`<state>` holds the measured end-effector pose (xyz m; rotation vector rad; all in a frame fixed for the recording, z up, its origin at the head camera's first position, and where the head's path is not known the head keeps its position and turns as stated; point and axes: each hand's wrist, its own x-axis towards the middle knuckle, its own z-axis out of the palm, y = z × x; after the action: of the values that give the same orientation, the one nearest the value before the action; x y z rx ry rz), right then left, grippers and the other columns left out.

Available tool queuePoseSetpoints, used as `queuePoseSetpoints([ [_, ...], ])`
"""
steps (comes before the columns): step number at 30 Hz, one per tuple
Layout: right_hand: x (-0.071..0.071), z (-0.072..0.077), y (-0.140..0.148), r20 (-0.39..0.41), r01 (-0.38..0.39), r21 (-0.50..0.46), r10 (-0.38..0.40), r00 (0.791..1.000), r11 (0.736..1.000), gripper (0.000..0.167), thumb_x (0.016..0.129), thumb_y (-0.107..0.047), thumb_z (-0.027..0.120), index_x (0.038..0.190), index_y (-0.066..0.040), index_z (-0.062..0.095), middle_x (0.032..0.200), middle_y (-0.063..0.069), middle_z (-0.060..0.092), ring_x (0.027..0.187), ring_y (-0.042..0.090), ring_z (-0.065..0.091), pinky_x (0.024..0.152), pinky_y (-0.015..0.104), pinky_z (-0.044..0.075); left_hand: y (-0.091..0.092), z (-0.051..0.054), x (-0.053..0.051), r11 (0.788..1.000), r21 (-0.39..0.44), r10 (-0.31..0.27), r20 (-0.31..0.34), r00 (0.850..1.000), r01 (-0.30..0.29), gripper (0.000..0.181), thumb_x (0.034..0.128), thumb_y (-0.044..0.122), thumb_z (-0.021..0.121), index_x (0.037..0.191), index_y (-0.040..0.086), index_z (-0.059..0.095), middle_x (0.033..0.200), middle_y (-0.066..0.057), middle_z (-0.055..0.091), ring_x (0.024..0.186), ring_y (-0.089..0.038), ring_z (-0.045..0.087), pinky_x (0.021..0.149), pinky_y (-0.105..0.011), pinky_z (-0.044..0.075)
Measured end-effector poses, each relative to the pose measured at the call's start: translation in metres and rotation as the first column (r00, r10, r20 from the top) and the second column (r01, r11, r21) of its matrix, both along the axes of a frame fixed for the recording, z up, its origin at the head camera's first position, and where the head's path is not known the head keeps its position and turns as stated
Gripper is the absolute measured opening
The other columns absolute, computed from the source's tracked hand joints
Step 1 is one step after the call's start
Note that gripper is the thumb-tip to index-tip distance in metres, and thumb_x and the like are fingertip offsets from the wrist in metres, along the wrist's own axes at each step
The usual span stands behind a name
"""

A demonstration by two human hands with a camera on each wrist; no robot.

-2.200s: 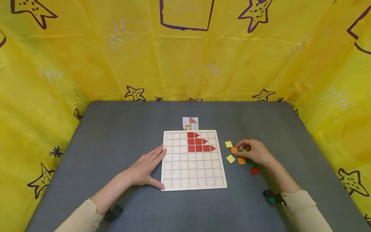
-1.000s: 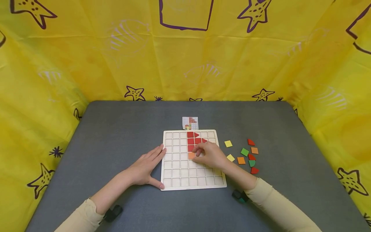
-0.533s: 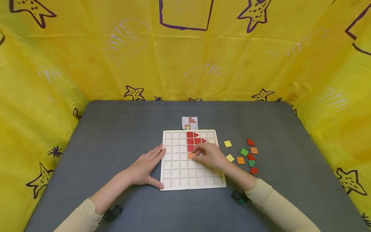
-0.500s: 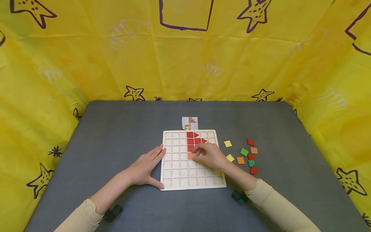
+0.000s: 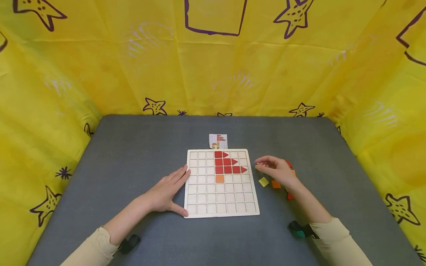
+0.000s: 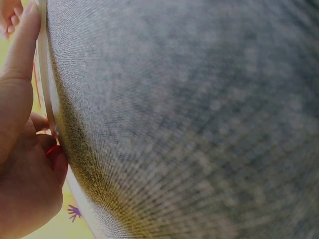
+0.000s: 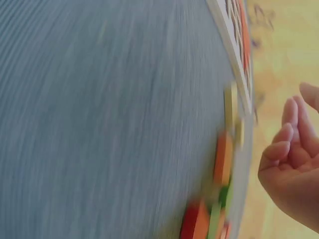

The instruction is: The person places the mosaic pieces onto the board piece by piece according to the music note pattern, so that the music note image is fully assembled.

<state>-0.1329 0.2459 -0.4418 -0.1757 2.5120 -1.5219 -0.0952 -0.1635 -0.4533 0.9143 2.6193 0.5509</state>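
Yellow square tiles (image 5: 263, 181) on worktop (image 5: 149, 140), just right of grid board (image 5: 230, 198); right hand (image 5: 277, 171) nearer, thumb and fingers apart at farther tile; left hand (image 5: 166, 194) spread against board's left edge.

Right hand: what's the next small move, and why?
Probably pinch the loose orange square: the right hand appears to hold nothing and is near it, the board is bare below the placed orange square, and the card shows its pattern running lower. Colours there are too small to be sure.
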Motion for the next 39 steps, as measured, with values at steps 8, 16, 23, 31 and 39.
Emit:
queuePoseSetpoints([
  [8, 0.012, 0.004, 0.058, 0.019, 0.01, 0.145, -0.013, 1.0, 0.989, 0.033, 0.091, -0.024, 0.071, 0.115, -0.001, 0.067, 0.095, 0.01, 0.066, 0.078, 0.021, 0.057, 0.066, 0.026, 0.047, -0.001, -0.002, -0.001, 1.0, -0.005, -0.002, -0.005, 1.0, 0.002, 0.132, 0.0619, 0.074, 0.074, 0.157, 0.006, 0.013, 0.163, -0.012, 0.006, 0.147, -0.031, 0.012, 0.108, -0.055, 0.024],
  [16, 0.021, 0.002, 0.075, -0.031, 0.031, 0.372, -0.02, 0.999, 0.928, 0.038, 0.084, -0.031, 0.078, 0.112, -0.006, 0.069, 0.095, 0.005, 0.065, 0.085, 0.018, 0.056, 0.07, 0.027, 0.044, -0.001, -0.001, -0.001, 1.0, 0.001, -0.004, -0.01, 1.0, 0.004, 0.131, 0.0619, 0.073, 0.075, 0.156, 0.005, 0.014, 0.163, -0.013, 0.006, 0.147, -0.031, 0.012, 0.108, -0.055, 0.025],
  [23, 0.021, -0.004, 0.074, -0.073, 0.062, 0.427, -0.034, 0.997, 0.902, 0.038, 0.08, -0.032, 0.081, 0.107, -0.007, 0.07, 0.095, 0.005, 0.063, 0.088, 0.019, 0.055, 0.075, 0.03, 0.042, -0.001, -0.002, -0.001, 1.0, -0.004, -0.002, -0.008, 1.0, 0.002, 0.131, 0.062, 0.072, 0.075, 0.156, 0.005, 0.013, 0.163, -0.013, 0.006, 0.147, -0.031, 0.012, 0.108, -0.055, 0.025],
  [31, 0.018, -0.005, 0.072, -0.102, 0.076, 0.451, -0.033, 0.994, 0.889, 0.035, 0.079, -0.032, 0.082, 0.102, -0.007, 0.073, 0.087, 0.001, 0.065, 0.082, 0.017, 0.057, 0.071, 0.031, 0.043, -0.001, 0.0, 0.0, 1.0, 0.005, 0.0, -0.006, 1.0, 0.0, 0.131, 0.062, 0.071, 0.076, 0.156, 0.004, 0.014, 0.162, -0.015, 0.007, 0.147, -0.033, 0.013, 0.108, -0.056, 0.025],
  [39, 0.021, -0.003, 0.056, -0.074, 0.111, 0.317, -0.092, 0.993, 0.942, 0.04, 0.08, -0.036, 0.081, 0.108, -0.009, 0.072, 0.074, 0.003, 0.058, 0.06, 0.016, 0.047, 0.052, 0.027, 0.036, 0.0, 0.0, 0.001, 1.0, 0.014, -0.006, -0.013, 1.0, 0.006, 0.13, 0.0626, 0.071, 0.076, 0.156, 0.003, 0.015, 0.162, -0.016, 0.008, 0.147, -0.034, 0.014, 0.107, -0.056, 0.025],
])
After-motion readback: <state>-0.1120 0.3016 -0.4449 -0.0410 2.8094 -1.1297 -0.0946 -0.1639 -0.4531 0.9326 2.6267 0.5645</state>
